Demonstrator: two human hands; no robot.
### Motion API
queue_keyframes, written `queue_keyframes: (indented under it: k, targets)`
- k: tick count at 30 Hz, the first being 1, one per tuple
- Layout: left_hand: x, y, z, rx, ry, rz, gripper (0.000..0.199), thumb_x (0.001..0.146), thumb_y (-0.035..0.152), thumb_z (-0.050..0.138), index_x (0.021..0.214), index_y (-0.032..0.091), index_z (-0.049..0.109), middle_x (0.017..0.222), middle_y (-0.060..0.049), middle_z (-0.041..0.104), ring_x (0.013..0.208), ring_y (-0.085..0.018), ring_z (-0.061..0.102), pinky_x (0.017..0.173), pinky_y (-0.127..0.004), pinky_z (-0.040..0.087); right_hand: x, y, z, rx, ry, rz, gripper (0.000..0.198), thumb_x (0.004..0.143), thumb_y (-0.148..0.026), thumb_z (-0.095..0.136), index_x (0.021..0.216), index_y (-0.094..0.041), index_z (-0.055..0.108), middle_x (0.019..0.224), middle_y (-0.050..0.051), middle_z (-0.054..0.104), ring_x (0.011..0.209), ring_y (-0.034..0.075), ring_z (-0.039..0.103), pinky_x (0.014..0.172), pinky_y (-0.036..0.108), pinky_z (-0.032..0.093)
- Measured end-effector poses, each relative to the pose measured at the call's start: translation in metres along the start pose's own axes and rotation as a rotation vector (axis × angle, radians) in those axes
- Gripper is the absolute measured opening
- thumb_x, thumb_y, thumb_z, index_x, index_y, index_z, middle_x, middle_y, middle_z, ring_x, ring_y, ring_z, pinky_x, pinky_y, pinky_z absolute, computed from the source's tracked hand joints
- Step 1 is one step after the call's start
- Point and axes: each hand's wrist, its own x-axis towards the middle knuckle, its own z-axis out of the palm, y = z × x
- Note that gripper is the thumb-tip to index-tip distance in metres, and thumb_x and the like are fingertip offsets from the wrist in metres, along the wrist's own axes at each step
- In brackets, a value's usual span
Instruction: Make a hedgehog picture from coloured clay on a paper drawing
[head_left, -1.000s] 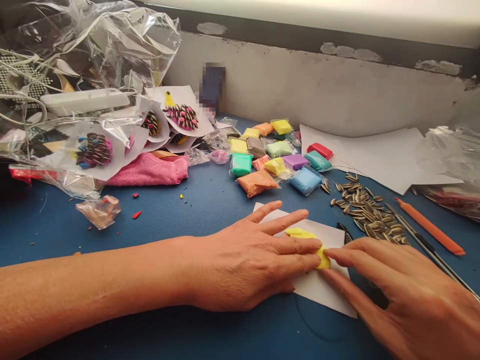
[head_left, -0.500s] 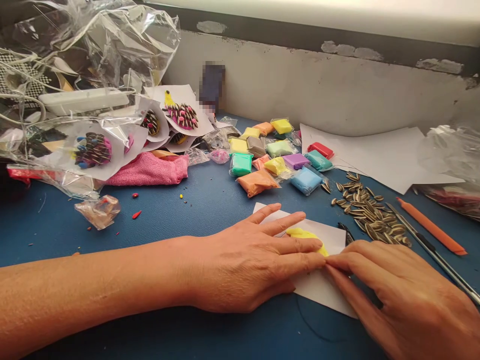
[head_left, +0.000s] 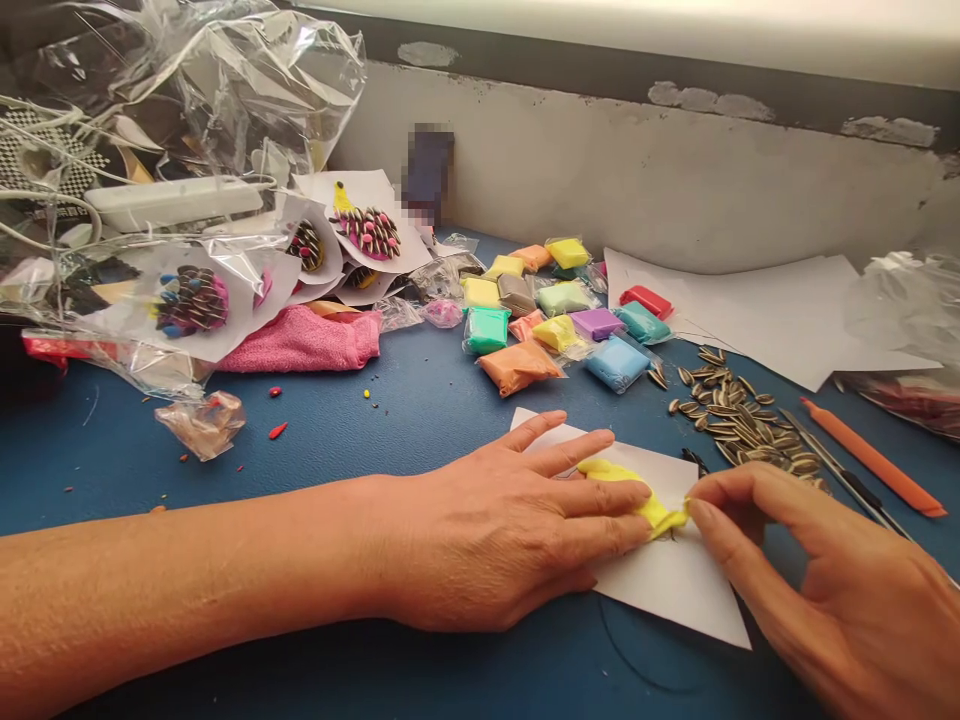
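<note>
A white sheet of paper (head_left: 697, 585) lies on the blue table, with yellow modelling clay (head_left: 664, 515) spread on it. My left hand (head_left: 510, 525) rests flat over the paper and part of the clay, fingers spread and stretched to the right. Thumb and forefinger of my right hand (head_left: 810, 570) pinch the thin right-hand tip of the clay. Some of the clay's shape is hidden under my left fingers. A few dark drawn lines show on the paper beside the clay.
Sunflower seeds (head_left: 742, 420) are heaped behind my right hand, beside an orange marker (head_left: 874, 455) and a pen (head_left: 847, 480). Wrapped clay packs (head_left: 521, 368) lie at the back. A pink cloth (head_left: 307, 338) and seed-covered clay figures (head_left: 371, 232) sit at the left.
My right hand has drawn back to the right from my left fingertips, still pinching. More of the yellow clay's pointed tip now shows. My left hand stays nearly in place.
</note>
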Motion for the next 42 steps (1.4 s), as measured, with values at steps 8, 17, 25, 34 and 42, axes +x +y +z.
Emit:
queue_keyframes:
  k: [8, 17, 25, 34, 42]
  targets:
    - [0.001, 0.003, -0.002, 0.054, 0.057, 0.042, 0.043, 0.102, 0.02, 0.032, 0.143, 0.017, 0.044, 0.159, -0.008, 0.032, 0.15, -0.029, 0.018, 0.12, -0.058, 0.018, 0.004, 0.0, -0.009, 0.042, 0.095, 0.199, 0.028, 0.089, -0.058, 0.052, 0.1, -0.034, 0.062, 0.081, -0.004, 0.07, 0.059, 0.013, 0.062, 0.04, 0.025, 0.035]
    - [0.002, -0.007, -0.004, -0.021, 0.152, -0.001, 0.047, 0.096, 0.031, 0.053, 0.141, 0.017, 0.049, 0.159, -0.015, 0.028, 0.149, -0.035, 0.021, 0.118, -0.06, 0.018, -0.003, 0.0, -0.01, 0.287, -0.066, 0.362, 0.033, 0.089, -0.06, 0.047, 0.081, -0.031, 0.062, 0.078, -0.003, 0.066, 0.075, 0.018, 0.061, 0.056, 0.023, 0.048]
    - [0.005, 0.01, -0.016, -0.658, 0.467, -0.157, 0.026, 0.093, 0.022, 0.059, 0.11, 0.005, 0.068, 0.097, -0.011, 0.071, 0.088, -0.016, 0.063, 0.081, -0.027, 0.051, 0.0, -0.021, -0.009, 0.425, 0.029, 0.312, 0.025, 0.078, -0.056, 0.066, 0.092, -0.037, 0.07, 0.096, -0.005, 0.073, 0.081, 0.019, 0.068, 0.062, 0.02, 0.056]
    - [0.005, 0.022, -0.015, -0.712, 0.313, -0.065, 0.024, 0.086, 0.014, 0.068, 0.108, 0.006, 0.068, 0.099, -0.01, 0.072, 0.079, -0.011, 0.061, 0.074, -0.02, 0.05, -0.007, -0.034, 0.002, 0.567, -0.048, 0.383, 0.034, 0.077, -0.059, 0.065, 0.096, -0.032, 0.059, 0.094, -0.002, 0.068, 0.086, 0.019, 0.067, 0.069, 0.025, 0.059]
    - [0.001, 0.021, -0.018, -0.101, 0.246, 0.078, 0.02, 0.097, 0.02, 0.052, 0.085, 0.014, 0.068, 0.078, -0.004, 0.07, 0.068, -0.013, 0.062, 0.06, -0.027, 0.039, -0.015, -0.027, 0.006, 0.657, -0.077, 0.257, 0.028, 0.076, -0.049, 0.07, 0.093, -0.032, 0.057, 0.088, -0.002, 0.064, 0.078, 0.019, 0.065, 0.06, 0.023, 0.057]
